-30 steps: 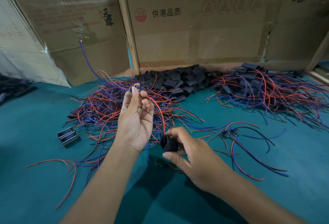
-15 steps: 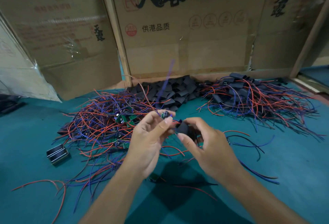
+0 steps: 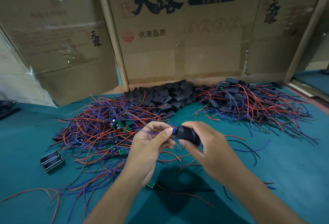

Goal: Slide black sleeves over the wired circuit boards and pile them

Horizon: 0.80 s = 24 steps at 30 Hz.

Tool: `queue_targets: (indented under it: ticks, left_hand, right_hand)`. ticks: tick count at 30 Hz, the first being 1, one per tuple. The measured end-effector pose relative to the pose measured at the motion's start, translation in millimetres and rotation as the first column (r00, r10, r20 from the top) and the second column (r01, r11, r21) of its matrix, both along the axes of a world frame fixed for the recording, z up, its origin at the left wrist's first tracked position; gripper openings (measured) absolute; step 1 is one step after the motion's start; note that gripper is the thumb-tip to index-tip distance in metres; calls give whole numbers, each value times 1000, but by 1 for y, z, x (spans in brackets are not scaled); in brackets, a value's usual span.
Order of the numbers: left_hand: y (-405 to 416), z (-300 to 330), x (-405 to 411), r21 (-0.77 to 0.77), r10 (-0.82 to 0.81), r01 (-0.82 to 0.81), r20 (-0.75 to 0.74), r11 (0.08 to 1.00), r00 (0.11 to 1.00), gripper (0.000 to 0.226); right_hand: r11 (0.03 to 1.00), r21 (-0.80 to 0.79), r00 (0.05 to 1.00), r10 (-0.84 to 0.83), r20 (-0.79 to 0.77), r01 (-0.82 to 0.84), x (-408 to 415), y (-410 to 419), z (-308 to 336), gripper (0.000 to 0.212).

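1. The teal surface (image 3: pixel 267 170) is carrying a tangle of wired circuit boards (image 3: pixel 106 126) at left and a heap of black sleeves (image 3: pixel 167 97) behind.
2. The left hand (image 3: pixel 149 145) is pinching wires.
3. The right hand (image 3: pixel 210 145) is gripping one black sleeve (image 3: pixel 187 133), held just above the surface between both hands.

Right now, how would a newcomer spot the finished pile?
Start at the cardboard wall behind the green table. Three heaps lie below it; take the far-right heap. Only there do black sleeves and red-blue wires mix, with no bare green boards showing.
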<state>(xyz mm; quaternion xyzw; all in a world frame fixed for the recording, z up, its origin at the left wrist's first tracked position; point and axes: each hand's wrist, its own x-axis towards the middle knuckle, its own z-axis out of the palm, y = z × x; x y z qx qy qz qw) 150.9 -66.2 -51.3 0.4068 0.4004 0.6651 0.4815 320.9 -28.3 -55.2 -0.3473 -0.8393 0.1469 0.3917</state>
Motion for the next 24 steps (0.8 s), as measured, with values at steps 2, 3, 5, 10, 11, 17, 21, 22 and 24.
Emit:
queue_targets:
  ticks: [2, 3, 5, 10, 11, 17, 21, 22, 24]
  left_hand:
    - [0, -1, -1, -16, -23, 23, 20, 1000, 1000, 15]
    - [0, -2, -1, -35, -25, 27, 41, 999, 999, 13]
    - [1, -4, -1, -80, -15, 25, 125, 996, 992, 14]
    - [1, -5, -1, -75, 1, 1, 26, 997, 1000, 16]
    - [1, -4, -1, -66, 13, -15, -31, 998, 999, 18]
    - [1, -5, -2, -52, -5, -2, -134, 999, 991, 18]
    - [2, -6, -2, -77, -25, 22, -31, 997, 999, 28]
    - [2, -5, -2, -81, -27, 24, -37, 996, 999, 26]
    - [2, -5, -1, -97, -18, 15, -32, 995, 999, 18]
  right_hand:
    - [1000, 24, 999, -13, 49, 12, 2, 1, 0, 32]
    - [999, 29, 998, -16, 64, 14, 2, 1, 1, 33]
    - [1000, 24, 996, -15, 90, 12, 3, 0, 1, 35]
    - [1000, 23, 996, -23, 89, 21, 2, 1, 0, 33]
    - [999, 25, 996, -30, 85, 28, 3, 2, 0, 33]
    - [999, 41, 995, 7, 97, -11, 2, 1, -2, 34]
    - [999, 36, 997, 6, 77, -9, 4, 6, -1, 36]
    - [999, 37, 997, 12, 75, -15, 4, 6, 0, 36]
    - [998, 53, 997, 32, 77, -36, 2, 5, 1, 37]
